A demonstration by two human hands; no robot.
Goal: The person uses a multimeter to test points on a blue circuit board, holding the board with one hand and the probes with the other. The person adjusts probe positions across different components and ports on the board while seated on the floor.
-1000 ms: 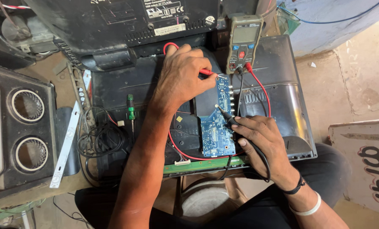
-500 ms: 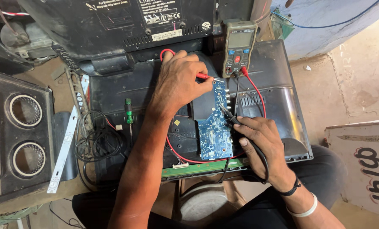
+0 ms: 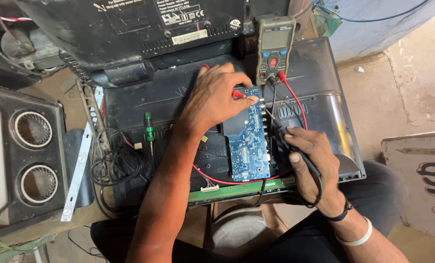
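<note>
Centrally, blue circuit board [image 3: 249, 141], left hand [image 3: 215, 100] pinching red probe [image 3: 239, 94], right hand [image 3: 312, 160] gripping black probe [image 3: 283, 130].

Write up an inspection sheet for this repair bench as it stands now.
Surface: black panel back lying flat, dusty.
Job's things: blue circuit board on the panel; multimeter above it.
Clutter: green-handled screwdriver, white strip, speaker box.
Grippers: left hand presses red probe to the board's top; right hand holds black probe at its right edge.
Cables: red lead, tangled black wires.
Surroundings: concrete floor.
</note>
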